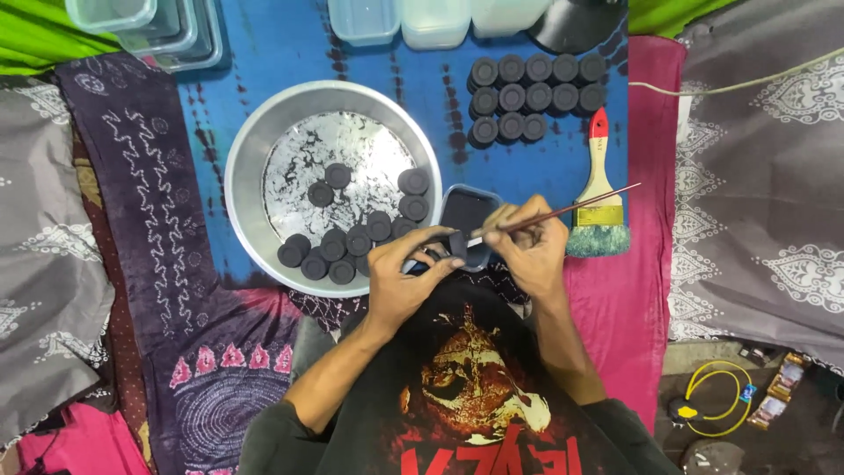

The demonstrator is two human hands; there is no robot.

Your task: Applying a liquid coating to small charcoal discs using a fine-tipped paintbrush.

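We are holding a black disc and a thin brush at the centre of the frame.

Our left hand [400,277] is pinching the small black disc [455,244] between closed fingers, while our right hand [530,246] is gripping the thin brush [563,211], its tip touching the disc. Just behind them a small dark tray [468,211] is sitting beside the metal basin [251,149] holding more discs; finished discs [532,97] are lying in rows at upper right, a wide paintbrush [599,198] below them.

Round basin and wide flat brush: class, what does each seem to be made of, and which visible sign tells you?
Round basin: probably metal, silvery with a dull shine, its floor smeared dark. Wide flat brush: apparently a pale wooden handle with a red tip, a yellowish band, perhaps metal, and greenish-stained bristles.
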